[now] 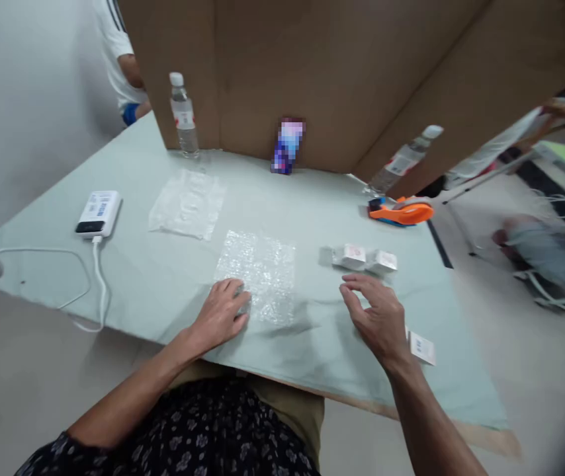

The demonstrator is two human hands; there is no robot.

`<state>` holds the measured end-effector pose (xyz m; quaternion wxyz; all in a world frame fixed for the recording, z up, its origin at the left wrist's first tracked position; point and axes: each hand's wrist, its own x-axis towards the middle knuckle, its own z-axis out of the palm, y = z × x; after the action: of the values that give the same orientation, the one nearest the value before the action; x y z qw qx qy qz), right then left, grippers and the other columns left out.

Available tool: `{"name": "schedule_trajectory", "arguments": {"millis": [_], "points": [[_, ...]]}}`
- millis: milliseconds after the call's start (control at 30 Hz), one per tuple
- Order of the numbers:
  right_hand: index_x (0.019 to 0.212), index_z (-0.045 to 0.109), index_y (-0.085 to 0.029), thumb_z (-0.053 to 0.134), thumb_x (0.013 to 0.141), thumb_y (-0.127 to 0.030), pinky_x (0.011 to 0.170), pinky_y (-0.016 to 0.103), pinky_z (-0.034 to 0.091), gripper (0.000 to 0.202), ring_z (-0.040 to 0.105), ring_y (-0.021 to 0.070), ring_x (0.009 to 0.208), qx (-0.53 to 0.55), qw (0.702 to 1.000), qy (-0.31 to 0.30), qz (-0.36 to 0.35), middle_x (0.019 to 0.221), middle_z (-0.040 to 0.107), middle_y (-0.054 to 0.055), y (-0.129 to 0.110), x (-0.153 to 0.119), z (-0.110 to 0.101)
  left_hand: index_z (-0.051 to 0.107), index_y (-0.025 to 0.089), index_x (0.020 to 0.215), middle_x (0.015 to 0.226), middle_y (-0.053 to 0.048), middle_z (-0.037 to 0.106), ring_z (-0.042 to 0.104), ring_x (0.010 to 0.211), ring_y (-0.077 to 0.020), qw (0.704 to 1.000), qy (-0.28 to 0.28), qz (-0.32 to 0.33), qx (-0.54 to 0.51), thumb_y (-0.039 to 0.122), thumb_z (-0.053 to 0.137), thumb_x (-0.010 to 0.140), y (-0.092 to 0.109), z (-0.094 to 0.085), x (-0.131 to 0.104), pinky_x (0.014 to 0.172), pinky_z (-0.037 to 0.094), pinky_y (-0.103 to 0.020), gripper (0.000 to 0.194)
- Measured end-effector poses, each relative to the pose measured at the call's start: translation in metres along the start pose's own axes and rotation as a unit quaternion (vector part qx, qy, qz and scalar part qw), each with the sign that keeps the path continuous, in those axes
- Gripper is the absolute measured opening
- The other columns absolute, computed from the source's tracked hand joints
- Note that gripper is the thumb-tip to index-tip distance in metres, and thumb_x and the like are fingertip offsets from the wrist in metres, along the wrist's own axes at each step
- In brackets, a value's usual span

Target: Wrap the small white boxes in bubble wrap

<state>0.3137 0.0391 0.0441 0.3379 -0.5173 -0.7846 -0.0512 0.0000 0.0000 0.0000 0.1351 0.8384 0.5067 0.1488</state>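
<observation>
A flat square of bubble wrap (267,271) lies near the front of the table. My left hand (223,311) rests on its left edge, palm down, with the fingers loosely spread and slightly bent. To the right, my right hand (374,314) is just above the cloth, fingers bent and thumb apart, with nothing visible between them. Beyond its fingertips stand two small white boxes, a left one (354,256) and a right one (384,262). Another white box (422,348) lies beside my right wrist, partly covered by it.
A clear plastic bag (188,203) and a white power bank (98,213) with a cable lie at left. An orange tape dispenser (404,211) sits at right. Two water bottles, left (184,122) and right (404,162), and a phone (288,147) stand by a cardboard screen (282,66). Someone sits behind it.
</observation>
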Motion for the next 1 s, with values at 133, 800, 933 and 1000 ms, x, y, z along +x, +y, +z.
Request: {"name": "schedule_trajectory", "arguments": {"millis": [133, 800, 933, 1000], "points": [[0.080, 0.063, -0.022, 0.059, 0.094, -0.028, 0.083, 0.038, 0.046, 0.016, 0.070, 0.0224, 0.090, 0.033, 0.997, -0.038, -0.050, 0.094, 0.076, 0.006, -0.028, -0.014, 0.016, 0.063, 0.018, 0.112, 0.131, -0.015, 0.054, 0.046, 0.125, -0.0318, 1.000, 0.002, -0.003, -0.010, 0.020, 0.063, 0.083, 0.001, 0.001, 0.003, 0.107, 0.041, -0.050, 0.029], [0.107, 0.069, -0.022, 0.060, 0.088, -0.050, 0.095, 0.053, 0.046, 0.035, 0.061, 0.0338, 0.115, -0.151, 0.971, -0.025, 0.182, 0.124, 0.067, 0.015, 0.052, -0.099, -0.065, 0.062, 0.015, 0.120, 0.134, -0.017, 0.055, 0.046, 0.128, -0.0344, 0.999, 0.037, 0.019, 0.010, 0.022, 0.057, 0.088, 0.003, 0.011, -0.008, 0.106, 0.042, -0.052, 0.033], [0.119, 0.065, -0.022, 0.057, 0.087, -0.059, 0.093, 0.053, 0.044, 0.050, 0.056, 0.0363, 0.120, -0.159, 0.966, -0.076, 0.190, 0.131, 0.063, 0.016, 0.066, -0.102, -0.060, 0.062, 0.017, 0.121, 0.136, -0.016, 0.054, 0.046, 0.129, -0.0333, 0.999, 0.045, 0.023, -0.001, 0.023, 0.057, 0.090, -0.001, 0.013, -0.010, 0.107, 0.040, -0.051, 0.032], [0.120, 0.064, -0.022, 0.055, 0.085, -0.064, 0.092, 0.054, 0.044, 0.055, 0.054, 0.0383, 0.122, -0.160, 0.964, -0.102, 0.187, 0.131, 0.063, 0.016, 0.076, -0.105, -0.056, 0.061, 0.018, 0.121, 0.137, -0.015, 0.054, 0.045, 0.131, -0.0324, 0.998, 0.048, 0.026, -0.009, 0.024, 0.057, 0.090, -0.002, 0.014, -0.010, 0.108, 0.039, -0.051, 0.032]]}}
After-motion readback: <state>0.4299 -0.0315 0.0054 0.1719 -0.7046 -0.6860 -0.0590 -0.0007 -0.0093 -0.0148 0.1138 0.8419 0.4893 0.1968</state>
